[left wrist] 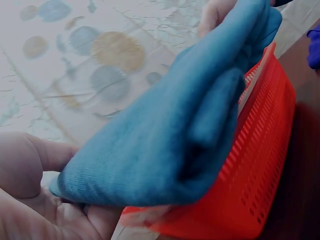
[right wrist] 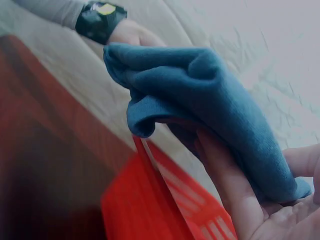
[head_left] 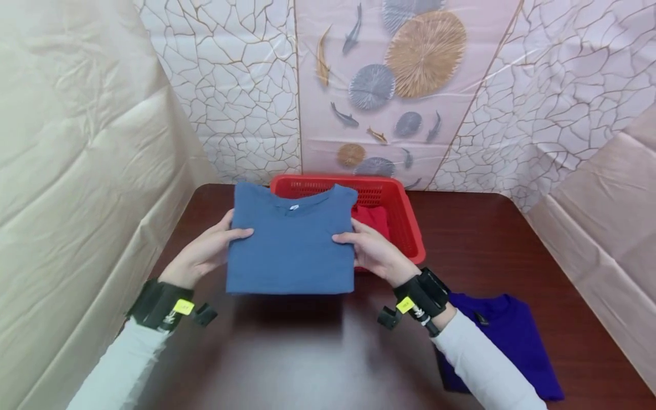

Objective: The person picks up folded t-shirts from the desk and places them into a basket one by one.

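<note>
A folded blue T-shirt [head_left: 291,245] is held up in front of a red plastic basket [head_left: 414,233], its neckline toward the back. My left hand [head_left: 207,250] pinches its left side, thumb on top and fingers underneath. On the opposite side my right hand [head_left: 376,250] grips it the same way. Both wrist views show the folded layers of the blue T-shirt [left wrist: 145,145] between thumb and fingers. Inside the basket lies a red garment [head_left: 373,218], partly hidden by the T-shirt and my right hand.
A folded dark purple T-shirt [head_left: 504,336] lies on the brown table [head_left: 471,239] at the right, partly under my right forearm. Patterned cloth [head_left: 246,91] hangs behind the table, and pale sheets [head_left: 92,171] flank both sides.
</note>
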`<state>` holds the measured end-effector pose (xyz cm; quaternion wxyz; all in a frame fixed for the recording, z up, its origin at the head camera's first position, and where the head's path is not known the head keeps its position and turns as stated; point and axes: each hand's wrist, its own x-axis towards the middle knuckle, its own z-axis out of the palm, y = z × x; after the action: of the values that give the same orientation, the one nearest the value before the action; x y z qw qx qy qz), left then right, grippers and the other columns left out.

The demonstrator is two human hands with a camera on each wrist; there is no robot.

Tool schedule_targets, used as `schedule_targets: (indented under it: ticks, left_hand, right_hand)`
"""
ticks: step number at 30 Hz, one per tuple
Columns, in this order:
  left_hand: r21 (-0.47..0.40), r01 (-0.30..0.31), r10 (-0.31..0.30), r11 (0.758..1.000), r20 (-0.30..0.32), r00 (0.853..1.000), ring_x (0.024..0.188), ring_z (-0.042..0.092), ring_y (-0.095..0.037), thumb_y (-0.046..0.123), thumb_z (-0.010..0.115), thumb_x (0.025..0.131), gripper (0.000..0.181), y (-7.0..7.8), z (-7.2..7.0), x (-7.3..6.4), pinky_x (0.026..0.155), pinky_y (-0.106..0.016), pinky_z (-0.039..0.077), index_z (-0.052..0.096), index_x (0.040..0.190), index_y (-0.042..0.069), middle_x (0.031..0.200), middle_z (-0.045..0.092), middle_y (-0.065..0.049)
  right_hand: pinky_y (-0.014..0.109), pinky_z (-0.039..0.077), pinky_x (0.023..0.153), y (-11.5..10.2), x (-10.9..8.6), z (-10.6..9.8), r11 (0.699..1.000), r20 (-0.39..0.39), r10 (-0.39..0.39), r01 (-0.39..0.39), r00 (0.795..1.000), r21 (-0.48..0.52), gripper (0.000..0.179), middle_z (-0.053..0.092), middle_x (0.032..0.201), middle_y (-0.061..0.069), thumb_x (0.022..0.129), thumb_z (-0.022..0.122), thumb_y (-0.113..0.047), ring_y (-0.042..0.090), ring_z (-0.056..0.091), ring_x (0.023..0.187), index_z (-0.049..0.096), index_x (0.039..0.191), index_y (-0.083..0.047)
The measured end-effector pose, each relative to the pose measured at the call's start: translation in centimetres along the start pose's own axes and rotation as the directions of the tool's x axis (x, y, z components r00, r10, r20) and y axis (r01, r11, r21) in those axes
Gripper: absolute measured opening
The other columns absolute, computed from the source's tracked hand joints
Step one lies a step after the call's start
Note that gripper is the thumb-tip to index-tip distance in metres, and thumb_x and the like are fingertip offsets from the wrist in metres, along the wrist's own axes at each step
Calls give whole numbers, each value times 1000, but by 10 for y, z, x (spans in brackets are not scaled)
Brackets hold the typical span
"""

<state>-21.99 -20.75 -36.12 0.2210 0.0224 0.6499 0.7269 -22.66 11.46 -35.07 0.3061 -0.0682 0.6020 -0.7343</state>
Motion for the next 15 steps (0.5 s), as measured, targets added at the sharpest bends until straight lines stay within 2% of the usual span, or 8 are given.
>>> schedule_targets:
  ticks: [4,7,11,15]
  left_hand:
    - [-32,-4,4,999,1,1000,127,34,-32,18,55,92,76,4,15,32,104,-59,30,5,147,34,149,22,-10]
    - [-70,-11,11,997,4,1000,128,30,-33,15,54,92,77,6,25,56,105,-60,27,4,147,33,151,18,-10]
    - [-134,10,-12,991,-12,1000,130,27,-34,10,53,91,78,6,39,85,107,-60,23,4,148,32,153,13,-11]
    - [-130,36,-42,991,-43,998,129,29,-33,11,55,90,77,3,48,107,108,-58,25,6,148,30,152,17,-11]
  right_hand:
    - [57,37,100,-9,5,-27,1000,-63,0,-1,998,-16,61,41,142,11,92,53,-17,27,48,119,25,146,-25]
    - [56,36,101,-14,11,-46,999,-99,-2,-2,995,-43,61,39,143,11,93,52,-19,27,47,120,23,147,-24]
    - [55,35,103,-18,18,-69,997,-148,4,-16,989,-81,64,34,146,12,95,50,-21,27,44,123,17,149,-22]
    - [56,33,104,-17,24,-85,996,-214,21,-40,977,-84,66,28,149,12,95,48,-18,28,38,126,11,150,-20]
